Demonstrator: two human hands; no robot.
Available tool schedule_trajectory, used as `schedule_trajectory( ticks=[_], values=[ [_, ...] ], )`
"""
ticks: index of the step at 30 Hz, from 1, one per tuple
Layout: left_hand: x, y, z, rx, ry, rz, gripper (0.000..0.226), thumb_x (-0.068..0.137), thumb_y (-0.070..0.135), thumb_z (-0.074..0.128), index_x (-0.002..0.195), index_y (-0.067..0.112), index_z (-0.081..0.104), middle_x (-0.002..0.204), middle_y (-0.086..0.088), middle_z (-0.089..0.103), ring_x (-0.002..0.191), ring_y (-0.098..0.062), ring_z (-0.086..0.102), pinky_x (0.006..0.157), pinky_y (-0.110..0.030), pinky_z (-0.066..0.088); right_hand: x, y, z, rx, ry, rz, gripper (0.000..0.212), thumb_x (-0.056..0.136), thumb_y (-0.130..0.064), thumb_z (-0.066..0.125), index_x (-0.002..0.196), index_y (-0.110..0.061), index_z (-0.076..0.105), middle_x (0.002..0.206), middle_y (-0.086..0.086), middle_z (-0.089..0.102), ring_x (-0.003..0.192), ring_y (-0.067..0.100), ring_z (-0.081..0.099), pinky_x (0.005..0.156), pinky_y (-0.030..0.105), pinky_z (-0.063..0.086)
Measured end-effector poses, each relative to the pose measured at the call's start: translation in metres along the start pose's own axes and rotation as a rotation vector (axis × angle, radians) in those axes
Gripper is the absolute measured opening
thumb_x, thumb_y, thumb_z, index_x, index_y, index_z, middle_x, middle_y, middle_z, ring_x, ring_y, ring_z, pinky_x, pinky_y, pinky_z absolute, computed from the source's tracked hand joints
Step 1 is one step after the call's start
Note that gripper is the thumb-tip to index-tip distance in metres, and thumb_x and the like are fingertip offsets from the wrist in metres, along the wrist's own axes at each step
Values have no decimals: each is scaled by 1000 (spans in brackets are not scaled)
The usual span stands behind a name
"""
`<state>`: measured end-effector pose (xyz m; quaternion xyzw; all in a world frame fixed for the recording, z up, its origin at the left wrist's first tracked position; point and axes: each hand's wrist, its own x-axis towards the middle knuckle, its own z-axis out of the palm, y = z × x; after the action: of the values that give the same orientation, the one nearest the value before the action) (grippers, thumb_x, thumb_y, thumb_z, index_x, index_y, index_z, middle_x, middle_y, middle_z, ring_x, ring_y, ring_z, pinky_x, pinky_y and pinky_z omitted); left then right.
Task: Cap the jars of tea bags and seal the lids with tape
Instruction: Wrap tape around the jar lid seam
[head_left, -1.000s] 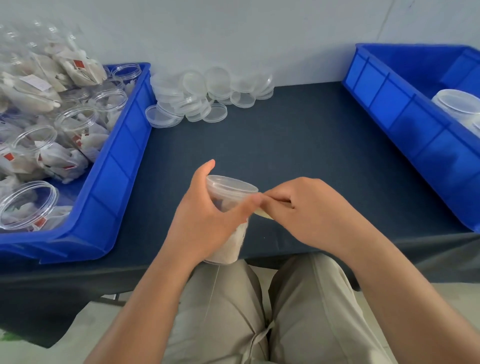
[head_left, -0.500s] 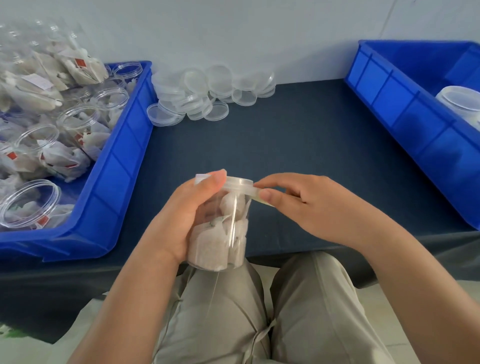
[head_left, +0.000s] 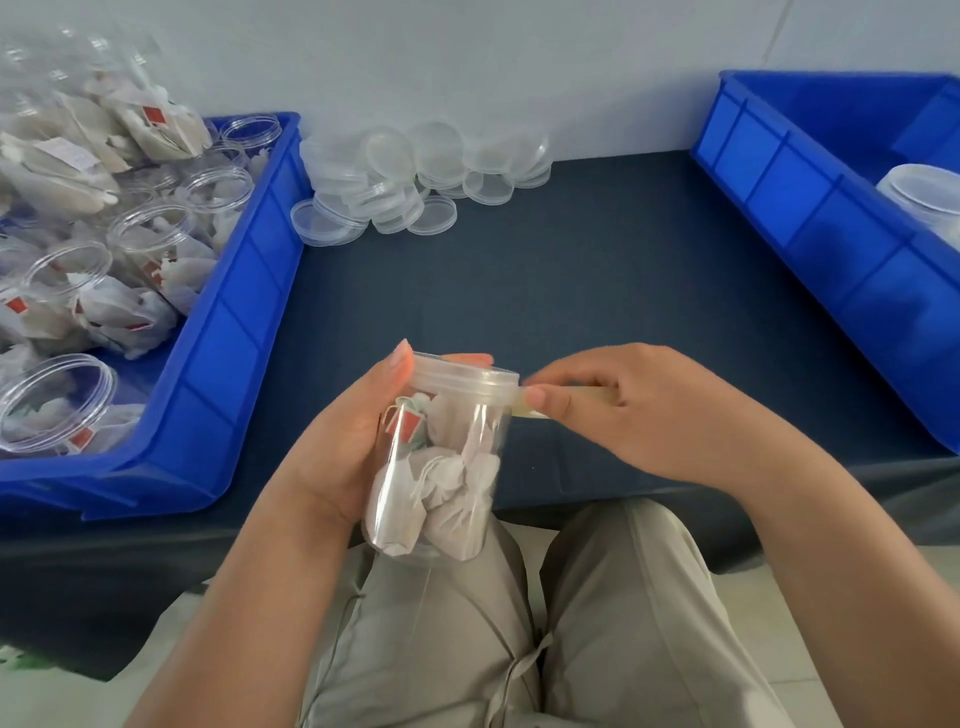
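Curled round the jar (head_left: 441, 467), the left hand (head_left: 337, 457) holds it upright. Its thumb lies up against the near rim of the lid (head_left: 462, 382), and a fingertip shows over the lid's far edge. The right hand (head_left: 649, 415) pinches a pale strip of tape (head_left: 524, 402) between thumb and forefinger. The strip's end meets the right side of the lid's rim, and the rest runs back under the curled fingers. I cannot tell how far the tape goes round the rim.

The jar is clear plastic, capped, and packed with white tea bags (head_left: 452, 483); one red tag shows near the top. It is held in the air over the person's lap, just at the near edge of the table (head_left: 571, 286), with its base above the left knee of the beige trousers (head_left: 623, 623).

A dark blue cloth covers the table. On its left side sits the left bin (head_left: 234, 364), blue, crowded with open jars (head_left: 156, 228) of tea bags, some stacked high at the back. Spare lids (head_left: 405, 176) lie in a loose heap at the far edge of the table, just beside that bin and against the wall (head_left: 467, 62). The right bin (head_left: 831, 234), also blue, stands on the table's right side, well apart from the hands, and a capped jar (head_left: 924, 202) lies in it, partly cut off by the frame.
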<state>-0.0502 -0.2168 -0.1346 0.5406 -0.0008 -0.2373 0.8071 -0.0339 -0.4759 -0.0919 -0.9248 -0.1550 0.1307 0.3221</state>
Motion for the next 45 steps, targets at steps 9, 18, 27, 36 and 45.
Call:
schedule_trajectory(
  ticks=[9,18,27,36,45],
  values=[
    [10,-4,6,432,318,27,56,90,86,43,123,52,71,119,10,78,109,-12,76,99,-45,58,0,-4,0,-109,101,67,36,96,-77,44,114,-61,71,97,-39,69,100,-3,64,84,27,53],
    [16,-10,31,713,654,188,99,54,87,77,138,42,55,119,23,65,103,-4,71,85,-31,61,3,-18,28,-295,188,37,52,101,-76,26,117,-53,70,102,-22,75,96,10,69,77,35,58],
    [2,10,11,130,308,83,74,61,62,92,121,22,73,101,-6,78,86,-22,78,67,-38,62,-5,-16,9,-118,74,-81,54,98,-78,24,144,-61,48,119,-34,69,104,-5,62,86,24,50],
    [1,0,7,-100,4,39,92,69,65,89,128,-1,67,106,-23,67,82,-34,70,68,-41,60,2,-15,2,-87,18,-39,59,93,-84,26,127,-52,62,115,-21,73,105,3,66,96,38,57],
    [6,0,-4,137,209,124,86,71,80,80,141,31,67,138,-11,70,123,-30,70,96,-50,59,8,-12,11,-21,35,-33,36,100,-75,42,130,-66,58,123,-38,67,113,-5,61,96,27,50]
  ],
)
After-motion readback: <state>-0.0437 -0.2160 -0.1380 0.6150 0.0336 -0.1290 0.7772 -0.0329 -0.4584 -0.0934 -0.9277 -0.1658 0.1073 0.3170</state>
